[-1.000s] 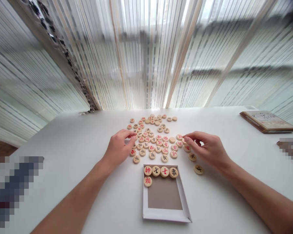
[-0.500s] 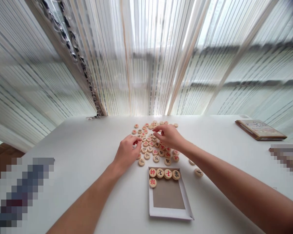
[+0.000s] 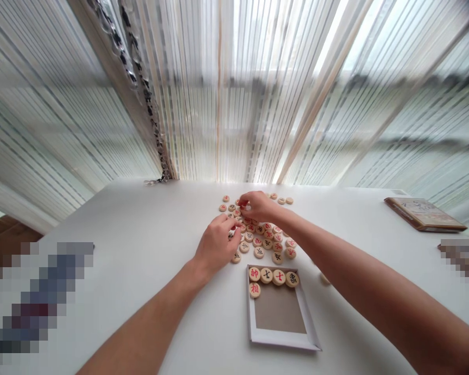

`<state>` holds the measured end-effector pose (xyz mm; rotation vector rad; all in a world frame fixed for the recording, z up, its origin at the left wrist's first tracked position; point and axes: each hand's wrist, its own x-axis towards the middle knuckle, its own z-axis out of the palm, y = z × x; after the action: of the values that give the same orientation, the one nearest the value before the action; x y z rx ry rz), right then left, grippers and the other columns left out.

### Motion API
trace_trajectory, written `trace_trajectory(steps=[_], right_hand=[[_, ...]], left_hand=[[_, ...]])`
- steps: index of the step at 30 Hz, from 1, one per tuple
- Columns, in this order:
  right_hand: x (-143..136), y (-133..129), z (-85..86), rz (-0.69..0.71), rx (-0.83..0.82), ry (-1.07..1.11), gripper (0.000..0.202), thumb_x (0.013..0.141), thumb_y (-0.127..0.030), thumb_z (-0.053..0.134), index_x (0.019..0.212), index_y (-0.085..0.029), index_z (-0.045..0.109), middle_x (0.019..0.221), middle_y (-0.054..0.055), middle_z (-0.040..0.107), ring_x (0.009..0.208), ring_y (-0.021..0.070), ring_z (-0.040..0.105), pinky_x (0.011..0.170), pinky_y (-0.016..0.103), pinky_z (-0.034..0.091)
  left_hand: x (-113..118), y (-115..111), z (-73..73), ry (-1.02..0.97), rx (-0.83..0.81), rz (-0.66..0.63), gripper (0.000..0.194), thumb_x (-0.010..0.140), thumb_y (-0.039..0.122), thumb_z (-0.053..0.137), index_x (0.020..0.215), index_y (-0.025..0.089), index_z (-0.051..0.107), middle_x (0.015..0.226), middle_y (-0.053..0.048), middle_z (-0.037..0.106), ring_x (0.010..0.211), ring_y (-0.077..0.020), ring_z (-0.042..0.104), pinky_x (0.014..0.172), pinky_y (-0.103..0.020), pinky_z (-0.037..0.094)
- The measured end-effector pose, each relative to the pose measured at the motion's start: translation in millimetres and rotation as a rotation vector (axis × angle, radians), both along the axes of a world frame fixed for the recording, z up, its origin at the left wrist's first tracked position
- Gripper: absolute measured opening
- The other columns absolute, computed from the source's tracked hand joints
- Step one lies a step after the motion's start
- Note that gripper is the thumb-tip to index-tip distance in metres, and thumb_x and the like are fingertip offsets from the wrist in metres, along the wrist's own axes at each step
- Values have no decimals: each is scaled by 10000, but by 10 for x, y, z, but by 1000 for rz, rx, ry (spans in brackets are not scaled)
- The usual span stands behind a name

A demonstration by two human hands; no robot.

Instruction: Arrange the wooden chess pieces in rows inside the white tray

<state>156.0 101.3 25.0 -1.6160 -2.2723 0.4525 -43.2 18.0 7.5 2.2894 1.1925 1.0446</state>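
Note:
Many round wooden Chinese chess pieces (image 3: pixel 258 252) with red or black characters lie face up in a loose cluster on the white table. My left hand (image 3: pixel 218 240) is at the cluster's left edge, fingers bent and slightly apart, its tips touching or just over pieces. At the far side, my right hand (image 3: pixel 257 206) reaches over the cluster with curved fingers; thumb and forefinger look apart, and no held piece is visible. It hides several pieces below. Nearer me is a shallow white box tray (image 3: pixel 284 338) with one row of pieces and a red piece (image 3: pixel 254 290) starting a second.
The white table (image 3: pixel 148 250) ends at a striped string curtain (image 3: pixel 234 104). A flat printed box (image 3: pixel 425 212) lies at the right. One loose piece (image 3: pixel 325 279) sits partly behind my right forearm. A blurred-out item (image 3: pixel 39 302) is at the left.
My right hand has moved left and slightly farther over the cluster. My left hand stays by the cluster's left edge. The view has shifted slightly; the pieces in the tray are the same.

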Motion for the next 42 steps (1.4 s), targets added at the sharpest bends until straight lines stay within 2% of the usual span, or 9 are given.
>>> trace_trajectory(steps=[4, 6, 9, 13, 16, 19, 25, 34, 42], right_hand=[[105, -186, 117, -54, 85, 136, 244, 999, -314, 745, 1187, -158, 752, 1180, 108, 746, 1030, 249, 728, 943, 448, 617], [196, -399, 177, -91, 131, 241, 172, 923, -260, 780, 1043, -141, 811, 995, 98, 765, 870, 224, 732, 873, 402, 618], [321, -846, 208, -120, 141, 421, 249, 886, -348, 785, 1036, -154, 826, 945, 92, 778, 750, 194, 726, 698, 339, 616], [342, -1420, 155, -126, 46, 648, 422, 881, -537, 800, 1079, -164, 788, 838, 75, 795, 696, 205, 749, 592, 323, 613], [268, -1654, 114, -184, -122, 1056, 431, 677, -437, 1004, 963, -185, 804, 818, 61, 808, 750, 231, 776, 647, 337, 635], [206, -1736, 88, -246, -219, 1249, 400, 603, -368, 1054, 886, -197, 828, 814, 35, 807, 744, 210, 780, 726, 340, 659], [192, -1795, 54, -333, -375, 1450, 340, 609, -348, 1061, 833, -207, 846, 828, 16, 817, 761, 153, 789, 794, 262, 676], [211, -1838, 75, -289, -452, 1473, 380, 607, -292, 1061, 932, -234, 872, 843, 50, 851, 741, 222, 826, 800, 356, 717], [198, -1841, 65, -319, -398, 1457, 385, 580, -328, 1074, 893, -231, 871, 763, 43, 831, 698, 231, 822, 739, 356, 728]], left_hand=[[-1, -6, 30, -35, -17, -8, 183, 972, 141, 633, 1007, 183, 808, 960, -83, 732, 915, -243, 718, 829, -376, 581], [3, -21, 60, -71, -39, -15, 179, 967, 151, 634, 988, 185, 808, 957, -82, 738, 914, -241, 715, 832, -373, 586], [40, -91, 114, -152, -109, -43, 169, 968, 188, 637, 954, 189, 806, 945, -71, 768, 896, -225, 727, 832, -355, 601], [153, -267, 176, -270, -270, -159, 214, 1005, 307, 636, 970, 189, 810, 892, -48, 817, 831, -200, 771, 777, -309, 635], [239, -394, 209, -446, -495, -313, 215, 981, 341, 689, 1005, 180, 830, 939, -68, 845, 880, -220, 805, 809, -323, 662], [284, -462, 233, -602, -650, -408, 189, 938, 324, 761, 1012, 172, 846, 998, -92, 858, 949, -248, 825, 898, -368, 675], [291, -489, 235, -660, -731, -412, 222, 892, 303, 851, 1068, 167, 856, 1048, -104, 862, 986, -274, 836, 956, -423, 688], [306, -507, 303, -681, -678, -315, 106, 912, 242, 823, 988, 184, 869, 868, -43, 848, 867, -200, 825, 788, -269, 699], [305, -552, 309, -664, -679, -311, 183, 862, 246, 867, 1035, 186, 860, 992, -69, 866, 939, -257, 839, 860, -368, 719]])
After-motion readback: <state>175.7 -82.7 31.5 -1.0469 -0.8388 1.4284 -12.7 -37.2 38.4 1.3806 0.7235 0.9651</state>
